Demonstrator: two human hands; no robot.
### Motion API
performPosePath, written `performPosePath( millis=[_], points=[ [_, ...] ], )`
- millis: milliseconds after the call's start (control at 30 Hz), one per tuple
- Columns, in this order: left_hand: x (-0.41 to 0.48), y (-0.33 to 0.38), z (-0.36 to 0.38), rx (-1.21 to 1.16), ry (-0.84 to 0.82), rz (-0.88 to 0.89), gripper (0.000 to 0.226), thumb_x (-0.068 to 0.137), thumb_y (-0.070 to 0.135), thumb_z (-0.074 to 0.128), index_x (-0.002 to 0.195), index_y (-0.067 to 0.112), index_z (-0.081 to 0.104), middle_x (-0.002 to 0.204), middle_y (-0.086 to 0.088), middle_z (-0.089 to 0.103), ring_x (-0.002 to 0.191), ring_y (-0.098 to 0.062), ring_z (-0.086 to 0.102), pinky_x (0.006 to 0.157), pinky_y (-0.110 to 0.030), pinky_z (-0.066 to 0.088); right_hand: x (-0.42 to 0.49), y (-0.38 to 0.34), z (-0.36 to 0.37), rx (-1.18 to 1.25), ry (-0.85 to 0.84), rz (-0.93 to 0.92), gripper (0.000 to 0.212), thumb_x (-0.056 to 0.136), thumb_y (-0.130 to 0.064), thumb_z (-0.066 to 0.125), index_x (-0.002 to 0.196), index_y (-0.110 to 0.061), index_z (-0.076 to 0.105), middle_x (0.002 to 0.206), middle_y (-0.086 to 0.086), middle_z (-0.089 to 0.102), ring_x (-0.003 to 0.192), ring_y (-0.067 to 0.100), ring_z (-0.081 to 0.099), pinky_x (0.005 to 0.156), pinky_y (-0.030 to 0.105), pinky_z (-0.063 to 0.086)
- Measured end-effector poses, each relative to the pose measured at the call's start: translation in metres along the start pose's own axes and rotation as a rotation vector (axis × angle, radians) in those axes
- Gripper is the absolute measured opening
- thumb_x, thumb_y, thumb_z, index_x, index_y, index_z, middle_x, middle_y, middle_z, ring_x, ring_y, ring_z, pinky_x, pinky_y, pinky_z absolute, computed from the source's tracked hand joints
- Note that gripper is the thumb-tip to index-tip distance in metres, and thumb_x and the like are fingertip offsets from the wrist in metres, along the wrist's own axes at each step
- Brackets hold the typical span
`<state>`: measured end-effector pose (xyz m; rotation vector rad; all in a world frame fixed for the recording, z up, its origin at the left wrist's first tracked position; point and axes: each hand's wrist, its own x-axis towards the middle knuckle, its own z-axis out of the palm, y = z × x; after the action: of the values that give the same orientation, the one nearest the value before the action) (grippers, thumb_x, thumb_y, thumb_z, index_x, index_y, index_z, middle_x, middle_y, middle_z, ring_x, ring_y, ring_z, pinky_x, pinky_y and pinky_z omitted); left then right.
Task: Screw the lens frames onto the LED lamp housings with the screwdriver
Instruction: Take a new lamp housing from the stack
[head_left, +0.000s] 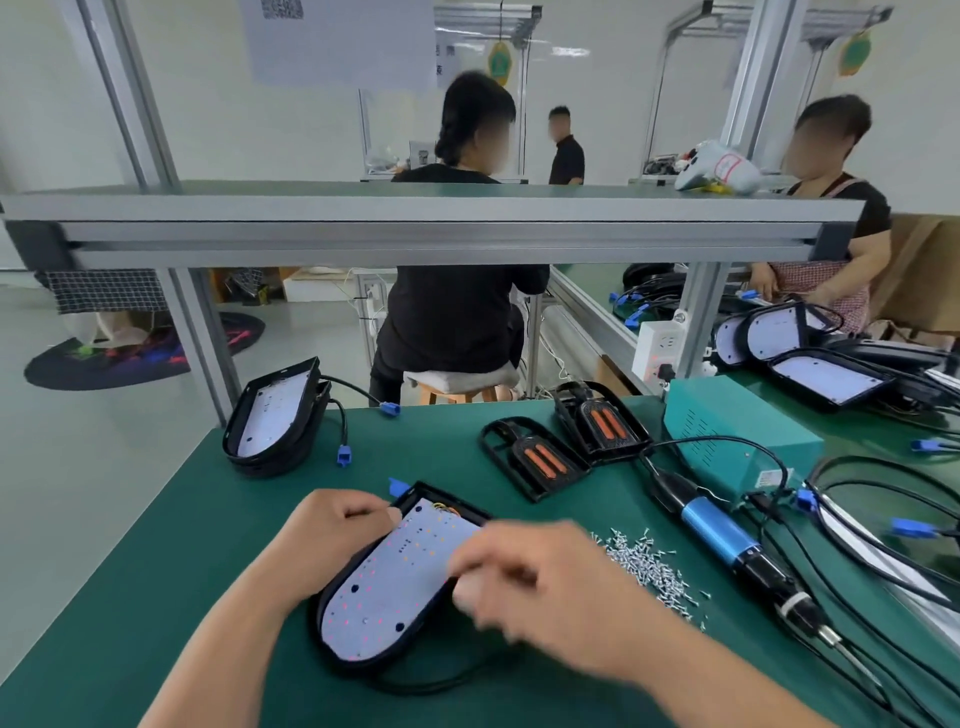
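Gripping the black oval LED lamp housing, the left hand curls at its rim — the right hand is blurred, hold unclear.

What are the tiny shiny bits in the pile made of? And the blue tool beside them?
The screws look like metal: silvery and glinting. The screwdriver seems to have a glossy blue sleeve, maybe painted metal, with matte black ends, probably plastic.

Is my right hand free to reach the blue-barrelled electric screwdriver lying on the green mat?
Probably yes: the blue-barrelled electric screwdriver lies uncovered to the right of the right hand, with only the pile of silver screws between them.
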<state>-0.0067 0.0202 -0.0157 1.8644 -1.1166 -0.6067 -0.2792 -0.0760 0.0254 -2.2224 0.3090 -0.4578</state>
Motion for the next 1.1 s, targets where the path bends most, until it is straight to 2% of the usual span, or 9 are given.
performPosePath(
  millis=[133,300,633,700,733,767,833,1000,1100],
  points=[
    [-0.002,0.008,0.007,-0.001,-0.075,0.040,0.041,0.093,0.045,0.075,0.078,0.008,0.067,0.068,0.002,0.044,0.065,-0.014,0.037,0.064,-0.030,0.031,0.034,0.048,-0.054,-0.217,0.392,0.213,0.019,0.096,-0.052,0.064,0.098,-0.035,0.071,0.086,-0.015,0.071,0.078,0.002,0.064,0.079,0.031,0.056],
    [-0.005,0.028,0.018,0.033,-0.213,0.071,0.035,0.097,0.043,0.074,0.065,0.030,0.069,0.066,0.009,0.046,0.063,-0.010,0.038,0.061,-0.026,0.034,0.072,0.105,-0.077,-0.549,0.290,0.474,0.055,0.101,-0.058,0.057,0.142,-0.022,0.056,0.131,-0.001,0.063,0.116,0.023,0.064,0.092,0.040,0.052],
    [-0.016,0.051,0.034,0.021,-0.346,0.092,0.055,0.100,0.032,0.069,0.066,0.016,0.029,0.074,-0.014,0.021,0.065,-0.025,0.021,0.061,-0.036,0.018,0.103,0.124,-0.066,-0.885,0.134,0.443,0.044,0.094,-0.062,0.057,0.103,-0.019,0.054,0.082,-0.003,0.058,0.073,0.020,0.059,0.054,0.034,0.037],
    [-0.017,0.052,0.040,-0.023,-0.374,0.057,0.045,0.097,0.028,0.068,0.060,0.015,0.047,0.066,-0.009,0.042,0.061,-0.029,0.049,0.062,-0.042,0.039,0.105,0.125,-0.067,-0.884,0.115,0.444,0.039,0.093,-0.058,0.060,0.097,-0.020,0.055,0.080,-0.003,0.059,0.071,0.018,0.058,0.052,0.034,0.035],
    [-0.018,0.054,0.043,-0.053,-0.385,0.031,0.035,0.097,0.025,0.067,0.063,0.018,0.065,0.075,-0.003,0.066,0.082,-0.028,0.072,0.077,-0.045,0.054,0.105,0.124,-0.068,-0.888,0.110,0.448,0.038,0.091,-0.057,0.062,0.095,-0.020,0.055,0.080,-0.002,0.059,0.069,0.018,0.057,0.052,0.034,0.036],
    [-0.019,0.056,0.047,-0.082,-0.410,0.004,0.027,0.098,0.021,0.065,0.074,0.021,0.078,0.096,-0.002,0.079,0.107,-0.024,0.075,0.096,-0.043,0.057,0.105,0.123,-0.068,-0.884,0.111,0.453,0.036,0.088,-0.054,0.064,0.091,-0.019,0.054,0.079,-0.001,0.060,0.069,0.019,0.058,0.053,0.034,0.038],
    [-0.020,0.056,0.053,-0.106,-0.445,-0.011,0.027,0.100,0.015,0.063,0.082,0.022,0.083,0.105,0.000,0.081,0.111,-0.018,0.074,0.106,-0.043,0.055,0.103,0.121,-0.068,-0.834,0.135,0.461,0.032,0.084,-0.046,0.068,0.085,-0.018,0.053,0.076,-0.001,0.060,0.069,0.020,0.059,0.054,0.034,0.039],
    [-0.019,0.055,0.054,-0.217,-0.472,-0.055,0.048,0.084,0.043,0.072,0.098,-0.003,0.075,0.086,-0.013,0.063,0.079,-0.023,0.054,0.076,-0.036,0.043,0.084,0.107,-0.070,-0.572,0.283,0.390,0.032,0.083,-0.047,0.068,0.085,-0.016,0.059,0.072,-0.001,0.060,0.065,0.023,0.058,0.057,0.035,0.039],
    [-0.016,0.052,0.056,-0.267,-0.443,-0.101,0.051,0.083,0.050,0.070,0.090,0.001,0.076,0.069,-0.006,0.039,0.060,-0.019,0.038,0.056,-0.026,0.037,0.066,0.096,-0.073,-0.430,0.282,0.355,0.047,0.087,-0.046,0.074,0.128,-0.023,0.070,0.112,-0.005,0.073,0.097,0.015,0.066,0.081,0.032,0.049]
  ],
)
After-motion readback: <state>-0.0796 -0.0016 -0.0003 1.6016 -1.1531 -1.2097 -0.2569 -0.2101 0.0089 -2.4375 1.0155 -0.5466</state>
